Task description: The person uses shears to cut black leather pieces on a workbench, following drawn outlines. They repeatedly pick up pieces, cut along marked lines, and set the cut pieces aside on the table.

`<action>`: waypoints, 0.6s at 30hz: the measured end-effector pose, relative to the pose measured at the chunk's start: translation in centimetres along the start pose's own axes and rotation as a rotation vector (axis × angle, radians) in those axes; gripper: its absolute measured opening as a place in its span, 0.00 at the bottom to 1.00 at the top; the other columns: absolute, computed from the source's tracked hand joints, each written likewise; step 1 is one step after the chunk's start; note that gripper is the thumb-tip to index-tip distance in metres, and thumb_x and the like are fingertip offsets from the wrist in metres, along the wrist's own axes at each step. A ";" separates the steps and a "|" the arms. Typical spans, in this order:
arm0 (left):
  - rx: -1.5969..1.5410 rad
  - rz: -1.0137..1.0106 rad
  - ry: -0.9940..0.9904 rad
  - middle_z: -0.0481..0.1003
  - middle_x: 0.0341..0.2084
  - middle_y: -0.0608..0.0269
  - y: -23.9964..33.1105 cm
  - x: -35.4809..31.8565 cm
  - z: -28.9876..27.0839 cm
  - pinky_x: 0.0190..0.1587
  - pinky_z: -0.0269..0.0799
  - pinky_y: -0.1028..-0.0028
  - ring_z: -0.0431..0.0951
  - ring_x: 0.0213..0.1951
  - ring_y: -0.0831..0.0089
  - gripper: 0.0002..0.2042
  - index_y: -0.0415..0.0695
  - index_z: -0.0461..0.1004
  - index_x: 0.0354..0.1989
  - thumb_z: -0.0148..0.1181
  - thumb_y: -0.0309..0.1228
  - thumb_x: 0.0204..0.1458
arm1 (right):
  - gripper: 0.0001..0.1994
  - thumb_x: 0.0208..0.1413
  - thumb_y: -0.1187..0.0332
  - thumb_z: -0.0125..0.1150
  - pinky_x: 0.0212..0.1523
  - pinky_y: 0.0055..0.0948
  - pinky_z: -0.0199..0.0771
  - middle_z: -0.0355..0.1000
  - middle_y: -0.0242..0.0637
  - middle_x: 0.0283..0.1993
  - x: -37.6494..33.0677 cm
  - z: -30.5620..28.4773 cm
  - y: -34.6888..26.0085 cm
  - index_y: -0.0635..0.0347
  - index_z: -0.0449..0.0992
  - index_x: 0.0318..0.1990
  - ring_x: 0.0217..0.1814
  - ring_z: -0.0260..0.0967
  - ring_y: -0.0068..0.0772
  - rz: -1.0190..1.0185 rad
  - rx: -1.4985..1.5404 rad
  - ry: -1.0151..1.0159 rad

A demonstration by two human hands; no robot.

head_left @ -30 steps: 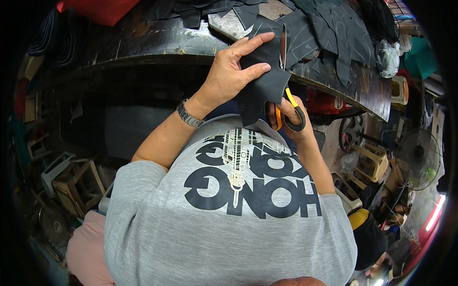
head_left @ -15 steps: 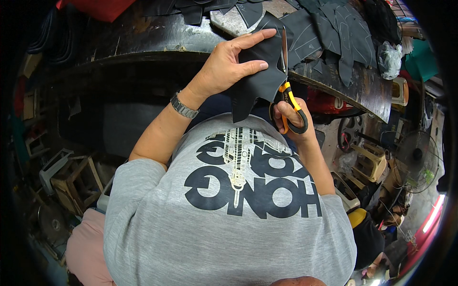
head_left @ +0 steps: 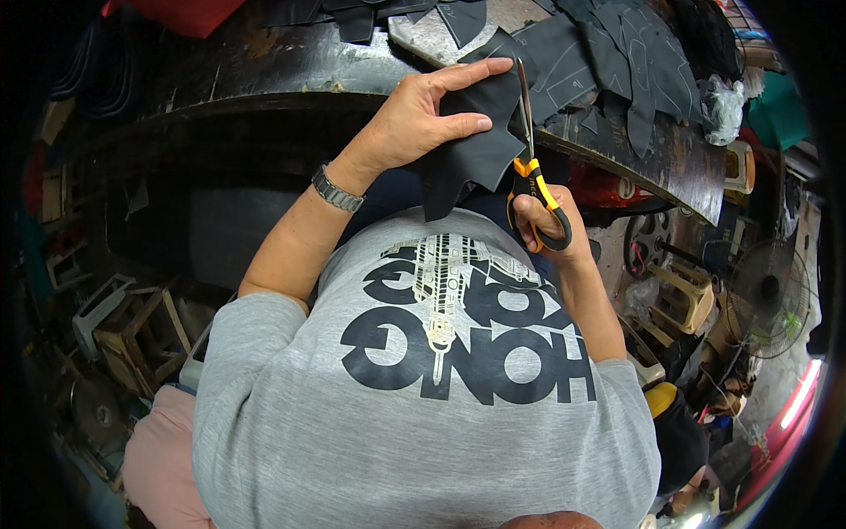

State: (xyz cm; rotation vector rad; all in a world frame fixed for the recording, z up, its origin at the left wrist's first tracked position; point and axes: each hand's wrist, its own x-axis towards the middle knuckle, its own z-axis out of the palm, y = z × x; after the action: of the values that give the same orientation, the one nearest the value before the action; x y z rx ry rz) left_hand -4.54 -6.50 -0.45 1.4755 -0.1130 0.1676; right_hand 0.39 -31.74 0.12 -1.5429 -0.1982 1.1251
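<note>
My left hand (head_left: 414,123) holds a black piece of sheet material (head_left: 471,159) flat against its fingers, just in front of the dark workbench edge (head_left: 264,88). A metal watch sits on that wrist. My right hand (head_left: 546,225) grips orange and black scissors (head_left: 531,167) by the handles. Their blades point up along the right edge of the black piece, and I cannot tell how far apart they are.
More black cut pieces (head_left: 617,53) with chalk outlines lie spread over the curved workbench, and a grey slab (head_left: 432,35) rests among them. A standing fan (head_left: 767,295), plastic stools (head_left: 679,300) and wooden stools (head_left: 132,326) crowd the floor on both sides.
Both hands have lifted the black piece and the scissors slightly upward toward the bench. The piece has turned a little in my left hand.
</note>
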 end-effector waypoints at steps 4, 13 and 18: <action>0.177 0.135 0.060 0.68 0.61 0.57 -0.6 0.2 0.5 0.61 0.66 0.74 0.70 0.59 0.72 0.29 0.43 0.68 0.63 0.65 0.24 0.50 | 0.18 0.53 0.56 0.69 0.12 0.16 0.59 0.65 0.30 0.15 -0.2 0.1 0.0 0.59 0.70 0.24 0.11 0.61 0.17 0.034 0.002 0.019; 0.039 -0.013 -0.030 0.69 0.60 0.58 0.4 -0.7 1.2 0.56 0.71 0.77 0.73 0.55 0.73 0.29 0.43 0.67 0.64 0.65 0.22 0.50 | 0.23 0.50 0.48 0.68 0.17 0.20 0.64 0.68 0.34 0.20 1.2 -0.6 -1.4 0.63 0.72 0.28 0.17 0.66 0.23 -0.039 -0.004 -0.064; 0.051 -0.011 -0.005 0.65 0.63 0.57 0.9 -0.9 1.4 0.57 0.71 0.76 0.72 0.57 0.73 0.32 0.43 0.63 0.67 0.64 0.22 0.51 | 0.23 0.51 0.47 0.67 0.18 0.20 0.65 0.68 0.34 0.20 1.5 -0.5 -1.5 0.62 0.72 0.28 0.18 0.66 0.23 -0.076 -0.008 -0.072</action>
State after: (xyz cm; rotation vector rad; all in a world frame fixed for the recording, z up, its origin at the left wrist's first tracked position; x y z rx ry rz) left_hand -5.49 -7.85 0.38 1.5268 -0.1055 0.1584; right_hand 2.16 -30.59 0.55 -1.4910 -0.3078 1.1212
